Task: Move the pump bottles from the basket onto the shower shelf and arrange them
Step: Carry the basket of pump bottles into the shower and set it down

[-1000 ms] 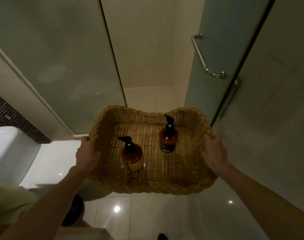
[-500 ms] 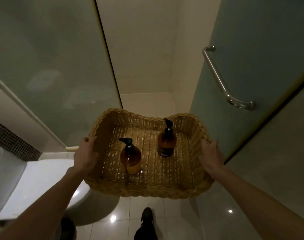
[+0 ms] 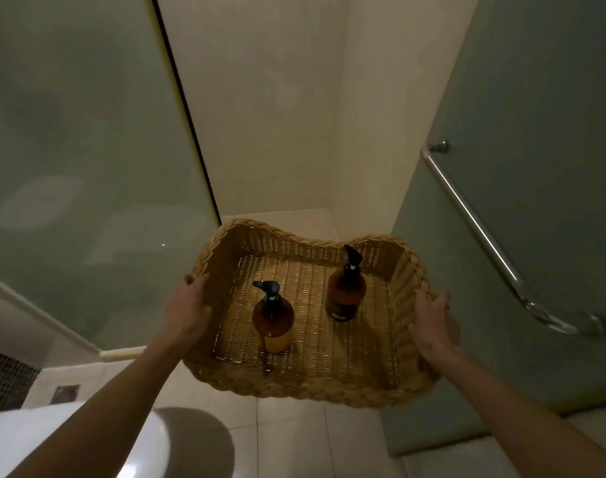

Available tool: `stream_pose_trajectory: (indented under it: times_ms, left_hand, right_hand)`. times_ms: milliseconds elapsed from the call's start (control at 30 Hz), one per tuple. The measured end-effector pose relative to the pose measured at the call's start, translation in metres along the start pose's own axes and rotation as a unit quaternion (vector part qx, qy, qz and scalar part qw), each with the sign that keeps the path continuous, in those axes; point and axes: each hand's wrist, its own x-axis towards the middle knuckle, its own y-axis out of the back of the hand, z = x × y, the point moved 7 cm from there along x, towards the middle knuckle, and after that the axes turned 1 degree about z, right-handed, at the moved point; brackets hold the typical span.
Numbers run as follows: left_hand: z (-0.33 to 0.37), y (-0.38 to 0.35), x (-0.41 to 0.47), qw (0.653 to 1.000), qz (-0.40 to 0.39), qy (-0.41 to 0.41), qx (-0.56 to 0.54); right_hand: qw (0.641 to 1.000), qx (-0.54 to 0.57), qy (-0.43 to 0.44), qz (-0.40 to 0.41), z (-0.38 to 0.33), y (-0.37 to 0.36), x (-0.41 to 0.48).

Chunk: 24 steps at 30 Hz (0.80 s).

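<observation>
Wicker basket (image 3: 311,391) is in the air, carried in both your hands and facing the gap into the shower.

Your left hand (image 3: 187,310) grips the left wall with its fingers curled round the rim. Your right hand (image 3: 432,322) grips the right wall the same way, fingers wrapped over the outside of the weave.

Both pump bottles stand upright on the basket floor, apart from each other and clear of the walls.
- Near-left bottle (image 3: 273,322): amber, black pump with the nozzle pointing left, lower body lighter and yellowish.
- Far-right bottle (image 3: 345,294): darker amber, black pump, dark label low on the body.

Surroundings:
- A frosted glass panel (image 3: 80,150) is on your left, with a dark edge strip.
- A frosted glass door (image 3: 536,98) is on your right and carries a metal bar handle (image 3: 474,222).
- A pale tiled wall (image 3: 260,98) is between them, beyond the basket.
- A white toilet (image 3: 87,439) is low on the left, below your left forearm.
- Glossy pale floor tiles (image 3: 294,439) are under the basket.
- A dark mosaic strip (image 3: 4,381) is at the far left edge.
</observation>
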Motion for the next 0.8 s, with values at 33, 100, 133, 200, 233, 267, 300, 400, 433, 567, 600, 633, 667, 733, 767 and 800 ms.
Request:
stream_pose_trajectory:
  times_ms: [33, 100, 133, 200, 233, 267, 300, 400, 433, 567, 600, 633, 667, 733, 767, 800]
  left_hand:
    - [0.001, -0.001, 0.012, 1.0, -0.003, 0.001, -0.001]
    - [0.004, -0.006, 0.035, 1.0, -0.011, -0.002, -0.003]
    - [0.005, -0.009, 0.045, 1.0, -0.013, -0.003, -0.005]
    - [0.008, -0.014, 0.067, 1.0, -0.012, -0.004, -0.007]
    - [0.01, -0.016, 0.078, 1.0, -0.012, -0.004, -0.008]
    - [0.012, -0.018, 0.089, 1.0, -0.011, -0.005, -0.009]
    - [0.014, -0.02, 0.101, 1.0, -0.008, -0.007, -0.009]
    - [0.023, -0.026, 0.141, 1.0, 0.002, -0.017, -0.006]
    - [0.026, -0.03, 0.156, 1.0, 0.001, -0.021, -0.005]
    - [0.039, -0.051, 0.211, 1.0, -0.013, -0.025, -0.01]
    - [0.043, -0.056, 0.224, 0.999, -0.015, -0.028, -0.011]
    - [0.047, -0.061, 0.238, 0.999, -0.016, -0.03, -0.012]
    - [0.05, -0.065, 0.251, 0.999, -0.018, -0.029, -0.015]
    - [0.055, -0.072, 0.276, 0.999, -0.018, -0.026, -0.013]
    - [0.057, -0.074, 0.288, 0.999, -0.017, -0.027, -0.003]
    - [0.059, -0.076, 0.298, 0.999, -0.016, -0.03, 0.01]
  right_hand:
    - [1.0, 0.0, 0.001, 0.004, -0.004, 0.0, 0.01]
    - [1.0, -0.005, 0.0, 0.007, -0.011, -0.002, 0.03]
    - [1.0, -0.01, -0.001, 0.007, -0.016, -0.002, 0.04]
    - [1.0, -0.019, -0.004, 0.011, -0.024, -0.002, 0.062]
    - [1.0, -0.021, -0.006, 0.012, -0.028, -0.002, 0.073]
    - [1.0, -0.022, -0.007, 0.013, -0.031, -0.002, 0.084]
    - [1.0, -0.023, -0.006, 0.014, -0.034, -0.003, 0.096]
    - [1.0, -0.024, -0.005, 0.017, -0.042, -0.009, 0.132]
    - [0.999, -0.028, -0.008, 0.018, -0.044, -0.011, 0.144]
    - [0.999, -0.037, -0.028, 0.019, -0.047, -0.022, 0.191]
    - [0.998, -0.043, -0.034, 0.017, -0.048, -0.024, 0.203]
    - [0.998, -0.049, -0.039, 0.018, -0.049, -0.025, 0.215]
    - [0.998, -0.052, -0.043, 0.019, -0.051, -0.025, 0.227]
    - [0.997, -0.048, -0.05, 0.017, -0.056, -0.025, 0.249]
    - [0.997, -0.045, -0.054, 0.017, -0.058, -0.024, 0.26]
    - [0.997, -0.042, -0.056, 0.019, -0.06, -0.024, 0.269]
